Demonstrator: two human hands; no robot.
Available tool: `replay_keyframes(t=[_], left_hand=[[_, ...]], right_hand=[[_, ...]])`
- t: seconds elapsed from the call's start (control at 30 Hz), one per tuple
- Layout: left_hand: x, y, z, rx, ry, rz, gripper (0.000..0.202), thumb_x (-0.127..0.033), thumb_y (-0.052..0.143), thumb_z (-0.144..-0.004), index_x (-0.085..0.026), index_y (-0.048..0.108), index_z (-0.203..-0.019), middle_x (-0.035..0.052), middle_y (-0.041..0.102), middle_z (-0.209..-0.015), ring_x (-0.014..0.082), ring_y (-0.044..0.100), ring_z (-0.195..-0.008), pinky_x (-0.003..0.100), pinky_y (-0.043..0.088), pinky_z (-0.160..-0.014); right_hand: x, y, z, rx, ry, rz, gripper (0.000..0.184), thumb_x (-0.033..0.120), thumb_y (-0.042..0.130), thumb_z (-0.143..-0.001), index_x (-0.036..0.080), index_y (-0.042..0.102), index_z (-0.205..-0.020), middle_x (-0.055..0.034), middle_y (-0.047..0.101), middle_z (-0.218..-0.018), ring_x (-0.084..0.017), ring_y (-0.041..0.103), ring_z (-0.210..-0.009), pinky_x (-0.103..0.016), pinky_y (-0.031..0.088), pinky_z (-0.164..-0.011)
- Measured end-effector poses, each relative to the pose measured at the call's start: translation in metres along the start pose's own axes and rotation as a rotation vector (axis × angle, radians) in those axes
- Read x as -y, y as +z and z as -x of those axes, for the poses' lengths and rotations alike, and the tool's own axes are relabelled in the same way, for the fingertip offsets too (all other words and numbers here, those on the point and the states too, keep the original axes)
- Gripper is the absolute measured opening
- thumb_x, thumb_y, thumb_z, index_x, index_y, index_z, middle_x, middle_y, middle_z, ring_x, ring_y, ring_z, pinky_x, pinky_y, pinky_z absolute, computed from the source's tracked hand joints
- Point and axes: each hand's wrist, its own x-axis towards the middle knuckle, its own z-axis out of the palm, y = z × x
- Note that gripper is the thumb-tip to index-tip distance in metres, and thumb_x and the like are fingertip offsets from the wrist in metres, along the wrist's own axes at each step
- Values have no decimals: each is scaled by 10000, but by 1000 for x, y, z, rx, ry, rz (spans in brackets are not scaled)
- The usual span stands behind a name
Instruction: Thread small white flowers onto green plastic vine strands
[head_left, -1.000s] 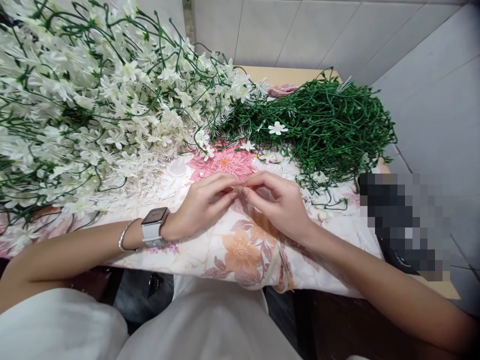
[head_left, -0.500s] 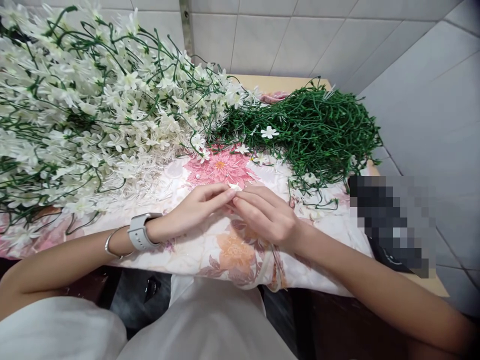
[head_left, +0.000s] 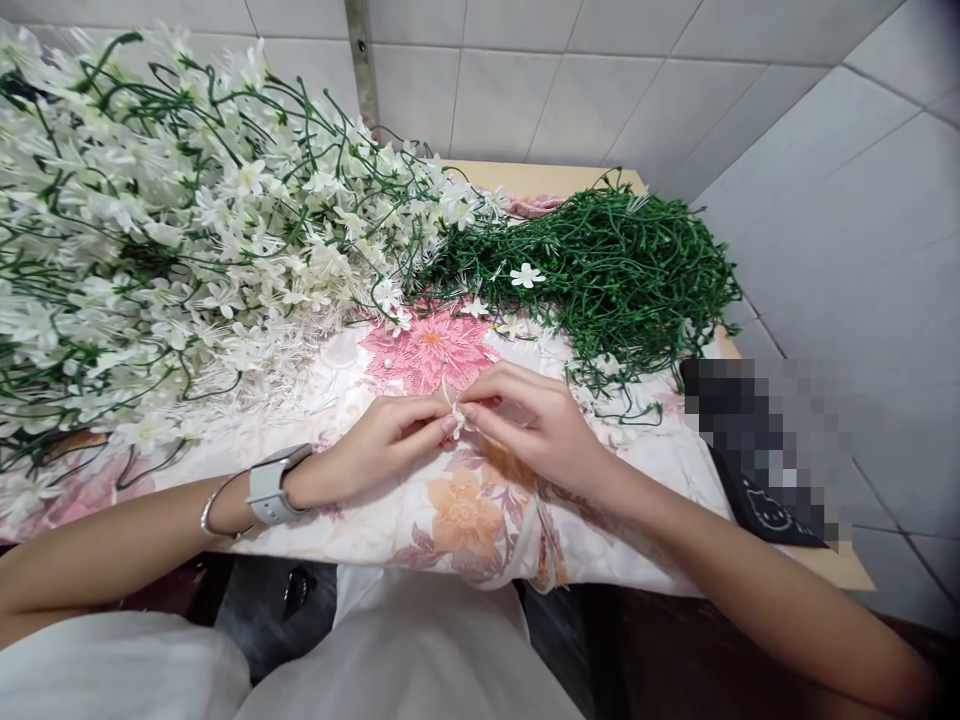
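Note:
My left hand (head_left: 382, 442) and my right hand (head_left: 531, 425) meet fingertip to fingertip over the flowered cloth (head_left: 465, 500) at the table's near edge. Between the fingertips sits a small white artificial flower piece (head_left: 454, 412), pinched by both hands. A white watch and a thin bangle are on my left wrist. A big heap of white artificial flowers on green stems (head_left: 172, 230) lies to the left and behind. A pile of bare green stems (head_left: 630, 270) lies behind my right hand, with one white blossom (head_left: 526, 274) on it.
Loose white blossoms and thin white stamen pieces (head_left: 300, 355) are scattered on the cloth ahead of my hands. A blurred dark object (head_left: 765, 440) sits at the table's right edge. White tiled walls close the back and the right side. My lap in white fabric is below.
My hands drew slightly toward me and the small white flower piece now shows between the fingertips. The camera tilted a little, showing more of the wall.

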Motion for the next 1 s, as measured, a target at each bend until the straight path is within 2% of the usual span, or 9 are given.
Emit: replay_keyframes(t=[0.1, 0.33, 0.53, 0.63, 0.73, 0.8, 0.87, 0.93, 1.0], left_hand=[[1, -1, 0, 20, -28, -13, 319, -365, 409, -931, -140, 628, -871, 17, 611, -768, 121, 526, -696, 218, 418, -630], [4, -1, -2, 60, -67, 70, 286, -381, 477, -900, -140, 629, -875, 15, 611, -781, 127, 546, -714, 231, 448, -651], [5, 2, -1, 37, -69, 213, 312, -338, 598, -836, -166, 568, -1095, 39, 634, -935, 143, 581, -820, 232, 467, -704], [5, 2, -1, 62, -54, 110, 247, -344, 536, -874, -145, 624, -990, 34, 636, -890, 141, 565, -800, 230, 450, -701], [5, 1, 0, 47, -88, 94, 306, -378, 475, -903, -121, 638, -876, 29, 620, -799, 134, 542, -744, 232, 433, -672], [6, 1, 0, 24, -131, 147, 330, -386, 459, -911, -115, 630, -831, 25, 602, -750, 125, 529, -704, 234, 424, -650], [8, 1, -1, -1, -182, 231, 328, -385, 466, -910, -115, 627, -818, 30, 602, -743, 126, 540, -703, 241, 429, -660], [9, 1, -2, -21, -221, 302, 317, -385, 484, -903, -114, 633, -832, 40, 617, -763, 129, 559, -713, 251, 438, -682], [10, 0, -3, -27, -238, 304, 318, -388, 493, -899, -114, 640, -831, 41, 621, -756, 125, 561, -703, 255, 435, -685]], right_hand=[[-3, 2, 0, 58, 33, -16, 94, 178, 517, -887, 171, 579, -816, -19, 597, -758, -125, 561, -715, -260, 452, -660], [-5, 23, 8, -26, -74, 124, 103, 146, 429, -915, 189, 466, -830, -29, 518, -764, -149, 488, -739, -280, 412, -673], [-6, 29, 8, -120, -132, 132, 157, 65, 395, -872, 205, 388, -800, -22, 451, -743, -160, 454, -709, -289, 395, -631], [-5, 34, 9, -147, -119, 133, 154, 64, 396, -863, 206, 383, -806, -24, 447, -756, -164, 461, -720, -294, 398, -626], [-2, 35, 7, -162, -63, 115, 125, 100, 400, -888, 203, 408, -818, -32, 486, -784, -162, 491, -747, -294, 415, -636], [-1, 26, 2, -163, -29, 110, 95, 137, 409, -909, 193, 454, -849, -39, 534, -811, -154, 520, -764, -290, 430, -655], [-2, 5, -5, -155, -4, 187, 89, 181, 434, -917, 182, 512, -873, -44, 582, -824, -151, 546, -776, -291, 436, -684], [-5, -26, -10, -149, 43, 420, 149, 249, 475, -907, 180, 556, -803, -45, 607, -784, -157, 552, -745, -301, 417, -688], [-11, -56, -13, -143, 220, 756, 199, 326, 559, -849, 174, 577, -723, -58, 612, -758, -179, 545, -717, -308, 379, -644]])
